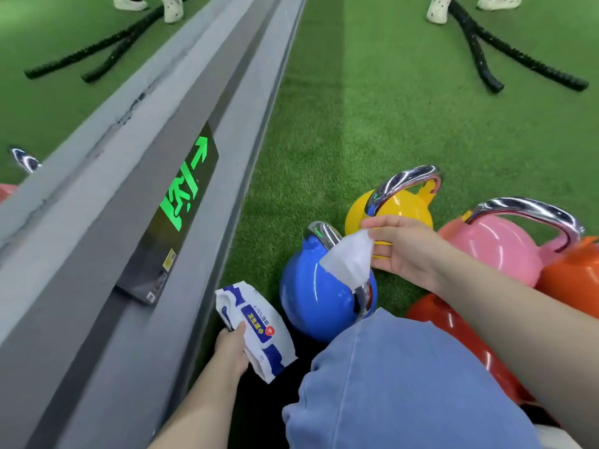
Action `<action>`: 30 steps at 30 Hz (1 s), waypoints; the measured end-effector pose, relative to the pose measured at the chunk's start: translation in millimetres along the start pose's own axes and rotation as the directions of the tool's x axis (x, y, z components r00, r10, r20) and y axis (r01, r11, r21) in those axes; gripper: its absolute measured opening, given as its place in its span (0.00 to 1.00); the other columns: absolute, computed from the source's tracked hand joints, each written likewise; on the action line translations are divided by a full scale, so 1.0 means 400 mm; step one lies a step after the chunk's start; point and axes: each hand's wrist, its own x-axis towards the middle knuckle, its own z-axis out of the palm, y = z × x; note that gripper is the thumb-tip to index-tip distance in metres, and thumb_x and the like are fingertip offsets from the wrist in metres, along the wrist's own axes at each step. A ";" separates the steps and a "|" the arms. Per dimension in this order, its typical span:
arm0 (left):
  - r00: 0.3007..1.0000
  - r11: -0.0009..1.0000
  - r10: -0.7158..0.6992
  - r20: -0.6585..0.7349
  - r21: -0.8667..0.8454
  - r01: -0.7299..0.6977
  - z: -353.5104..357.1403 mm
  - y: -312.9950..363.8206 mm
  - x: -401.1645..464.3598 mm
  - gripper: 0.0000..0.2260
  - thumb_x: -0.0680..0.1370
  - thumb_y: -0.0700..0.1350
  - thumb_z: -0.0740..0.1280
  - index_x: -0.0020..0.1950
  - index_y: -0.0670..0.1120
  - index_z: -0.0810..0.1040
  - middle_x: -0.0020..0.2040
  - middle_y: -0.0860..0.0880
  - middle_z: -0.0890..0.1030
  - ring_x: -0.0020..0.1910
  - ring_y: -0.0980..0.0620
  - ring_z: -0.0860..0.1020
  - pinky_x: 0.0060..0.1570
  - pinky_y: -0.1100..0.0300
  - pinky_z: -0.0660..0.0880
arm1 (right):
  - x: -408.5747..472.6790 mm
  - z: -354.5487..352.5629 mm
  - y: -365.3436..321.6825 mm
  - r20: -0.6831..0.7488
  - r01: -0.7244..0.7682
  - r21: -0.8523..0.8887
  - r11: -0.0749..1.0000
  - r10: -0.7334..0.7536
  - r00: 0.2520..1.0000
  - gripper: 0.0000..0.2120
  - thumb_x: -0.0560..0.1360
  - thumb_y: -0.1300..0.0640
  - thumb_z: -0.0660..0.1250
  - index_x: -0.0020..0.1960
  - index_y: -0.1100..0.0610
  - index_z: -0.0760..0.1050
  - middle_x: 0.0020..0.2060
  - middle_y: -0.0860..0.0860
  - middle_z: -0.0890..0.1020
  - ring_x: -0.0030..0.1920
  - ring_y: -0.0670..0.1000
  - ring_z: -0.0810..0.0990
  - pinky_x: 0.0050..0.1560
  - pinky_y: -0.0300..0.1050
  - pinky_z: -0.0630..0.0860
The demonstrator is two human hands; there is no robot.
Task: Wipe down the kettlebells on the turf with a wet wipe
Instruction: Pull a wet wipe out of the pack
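Several kettlebells with chrome handles stand on the green turf [389, 124]: a blue one [311, 296] nearest me, a yellow one [395, 209] behind it, a pink one [499, 251], an orange one [570, 280] and a red one [453, 328] at the right. My right hand [405, 247] pinches a white wet wipe [348, 260] just above the blue kettlebell's handle. My left hand [231, 348] grips a white-and-blue wipe pack [256, 325] low on the turf, left of the blue kettlebell.
A grey wall base with a mirror above it runs along the left, carrying a lit green exit sign [181, 202]. Black battle ropes [479, 53] lie far back on the turf beside someone's white shoes [439, 8]. My blue-clad knee [405, 384] fills the bottom.
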 end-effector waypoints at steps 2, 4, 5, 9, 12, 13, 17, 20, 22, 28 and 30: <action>0.999 0.996 0.004 -0.033 0.086 -0.001 0.001 0.003 -0.002 0.17 0.81 0.39 0.58 0.69 0.39 0.66 0.62 0.36 0.76 0.52 0.39 0.77 0.53 0.44 0.74 | -0.002 0.007 0.002 0.009 0.003 0.007 1.000 -0.003 1.000 0.10 0.78 0.68 0.58 0.46 0.58 0.75 0.38 0.55 0.79 0.31 0.49 0.79 0.31 0.41 0.79; 0.970 0.967 0.108 -0.218 0.250 -0.051 0.005 0.019 -0.002 0.24 0.79 0.36 0.60 0.74 0.45 0.58 0.65 0.38 0.73 0.57 0.38 0.76 0.57 0.42 0.73 | -0.005 0.016 0.004 0.019 0.005 0.009 1.000 -0.006 1.000 0.09 0.78 0.68 0.58 0.46 0.58 0.75 0.39 0.55 0.79 0.31 0.49 0.80 0.31 0.40 0.79; 0.928 0.937 0.218 -0.304 0.331 -0.112 0.014 0.034 -0.016 0.27 0.77 0.35 0.60 0.74 0.47 0.56 0.68 0.39 0.71 0.61 0.38 0.74 0.61 0.42 0.71 | -0.008 0.019 0.005 0.021 0.006 0.012 1.000 -0.006 1.000 0.09 0.78 0.68 0.58 0.46 0.58 0.75 0.39 0.55 0.80 0.31 0.49 0.80 0.31 0.41 0.79; 0.804 0.799 0.583 -0.113 0.259 -0.543 0.134 0.149 -0.169 0.21 0.77 0.31 0.59 0.69 0.40 0.66 0.66 0.42 0.72 0.64 0.44 0.72 0.61 0.57 0.68 | -0.031 0.019 0.000 0.007 0.017 0.057 0.998 -0.017 1.000 0.09 0.78 0.68 0.58 0.46 0.57 0.75 0.39 0.55 0.79 0.32 0.49 0.80 0.32 0.41 0.80; 0.715 0.717 0.591 0.374 0.162 -0.678 0.264 0.248 -0.357 0.12 0.78 0.34 0.60 0.60 0.43 0.72 0.54 0.46 0.78 0.49 0.53 0.78 0.49 0.63 0.73 | -0.064 0.007 -0.016 -0.033 0.055 0.123 0.991 -0.052 0.998 0.10 0.78 0.68 0.58 0.45 0.57 0.74 0.40 0.55 0.79 0.33 0.50 0.79 0.34 0.42 0.80; 0.672 0.686 0.515 0.532 0.214 -0.695 0.303 0.265 -0.403 0.09 0.78 0.37 0.61 0.56 0.45 0.73 0.52 0.48 0.78 0.46 0.55 0.77 0.47 0.63 0.74 | -0.077 0.000 -0.024 -0.052 0.075 0.142 0.987 -0.068 0.996 0.10 0.78 0.68 0.58 0.45 0.57 0.74 0.40 0.55 0.79 0.32 0.50 0.79 0.34 0.42 0.79; 0.652 0.513 0.156 0.742 0.503 -0.695 0.414 0.265 -0.527 0.08 0.80 0.52 0.58 0.51 0.49 0.72 0.53 0.45 0.78 0.43 0.52 0.75 0.44 0.59 0.73 | -0.126 -0.034 -0.041 -0.134 0.152 0.202 0.968 -0.126 0.983 0.10 0.77 0.68 0.58 0.43 0.56 0.74 0.36 0.52 0.78 0.29 0.47 0.78 0.34 0.41 0.77; 0.759 0.527 0.008 0.650 0.642 -0.556 0.430 0.237 -0.553 0.18 0.80 0.58 0.53 0.54 0.45 0.70 0.47 0.45 0.78 0.39 0.50 0.78 0.42 0.57 0.77 | -0.149 -0.065 -0.040 -0.168 0.190 0.226 0.955 -0.154 0.974 0.09 0.77 0.67 0.59 0.45 0.56 0.74 0.36 0.51 0.79 0.31 0.47 0.78 0.35 0.41 0.76; 0.783 0.562 -0.048 0.620 0.665 -0.491 0.418 0.217 -0.547 0.24 0.80 0.60 0.51 0.50 0.41 0.73 0.43 0.45 0.79 0.38 0.49 0.80 0.41 0.57 0.78 | -0.153 -0.078 -0.039 -0.170 0.211 0.226 0.951 -0.175 0.970 0.09 0.78 0.66 0.59 0.46 0.56 0.74 0.38 0.51 0.79 0.33 0.48 0.78 0.39 0.43 0.74; 0.674 0.880 0.152 0.723 0.211 -0.425 0.422 0.145 -0.517 0.10 0.80 0.45 0.59 0.48 0.42 0.76 0.43 0.46 0.81 0.43 0.51 0.79 0.45 0.60 0.77 | -0.152 -0.090 -0.033 -0.130 0.215 0.157 0.964 -0.196 0.972 0.08 0.77 0.66 0.60 0.45 0.56 0.74 0.39 0.51 0.80 0.34 0.48 0.78 0.37 0.44 0.75; 0.642 0.898 0.278 0.715 0.044 -0.438 0.427 0.133 -0.517 0.07 0.79 0.40 0.60 0.46 0.42 0.77 0.42 0.47 0.82 0.42 0.53 0.79 0.45 0.62 0.77 | -0.153 -0.094 -0.031 -0.123 0.209 0.132 0.969 -0.193 0.973 0.07 0.78 0.65 0.60 0.45 0.56 0.74 0.38 0.51 0.80 0.35 0.49 0.77 0.38 0.45 0.75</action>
